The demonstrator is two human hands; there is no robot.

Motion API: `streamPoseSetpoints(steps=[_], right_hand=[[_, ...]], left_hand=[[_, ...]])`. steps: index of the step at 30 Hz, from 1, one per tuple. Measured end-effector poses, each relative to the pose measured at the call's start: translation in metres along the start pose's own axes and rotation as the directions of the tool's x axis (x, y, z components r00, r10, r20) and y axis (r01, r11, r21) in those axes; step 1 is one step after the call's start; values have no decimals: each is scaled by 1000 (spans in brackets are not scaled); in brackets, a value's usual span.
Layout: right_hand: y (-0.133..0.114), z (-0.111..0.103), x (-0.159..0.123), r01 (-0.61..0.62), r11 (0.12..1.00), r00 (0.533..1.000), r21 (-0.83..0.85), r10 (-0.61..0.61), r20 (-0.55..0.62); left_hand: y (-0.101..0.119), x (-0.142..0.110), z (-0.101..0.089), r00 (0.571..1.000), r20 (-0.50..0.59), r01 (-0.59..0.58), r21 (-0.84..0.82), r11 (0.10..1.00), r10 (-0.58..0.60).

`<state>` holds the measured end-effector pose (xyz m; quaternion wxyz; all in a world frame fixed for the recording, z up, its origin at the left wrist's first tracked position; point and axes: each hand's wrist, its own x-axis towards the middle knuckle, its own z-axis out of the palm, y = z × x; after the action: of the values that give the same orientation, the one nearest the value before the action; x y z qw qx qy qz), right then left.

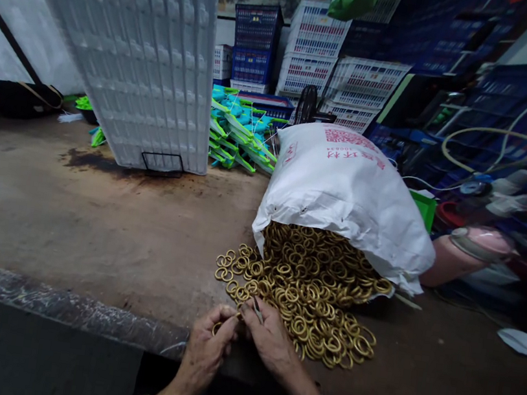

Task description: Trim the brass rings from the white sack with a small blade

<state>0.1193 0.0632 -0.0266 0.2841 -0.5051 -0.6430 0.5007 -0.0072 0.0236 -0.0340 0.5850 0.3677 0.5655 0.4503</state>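
My left hand [207,346] is closed around a brass-coloured ring [216,328], part of which shows between its fingers. Close beside it, my right hand [273,339] grips a small pointed metal tool [257,310], whose exact kind I cannot make out. The fingertips of both hands nearly meet over the table's front edge, and what lies between them is hidden. Just beyond them spreads a heap of similar rings [313,296]. The rings spill from the open mouth of a white woven sack [340,175] lying on its side.
A tall, ribbed translucent plastic panel [149,64] stands on the wooden table [69,216] at the left. Behind it lie green and blue plastic pieces [240,132]. A pink bottle [466,252] is right of the sack. Stacked crates [311,47] stand at the back.
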Motion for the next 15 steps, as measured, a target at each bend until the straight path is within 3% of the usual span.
streamPoseSetpoints(steps=[6,15], right_hand=[[-3,2,-1,-12,998,1000,-67,11,-21],[-2,3,-2,54,991,997,-120,-60,-44]], left_hand=[[-6,-2,-3,978,165,151,-149,977,-126],[-5,-7,-5,977,191,144,-245,959,-97]])
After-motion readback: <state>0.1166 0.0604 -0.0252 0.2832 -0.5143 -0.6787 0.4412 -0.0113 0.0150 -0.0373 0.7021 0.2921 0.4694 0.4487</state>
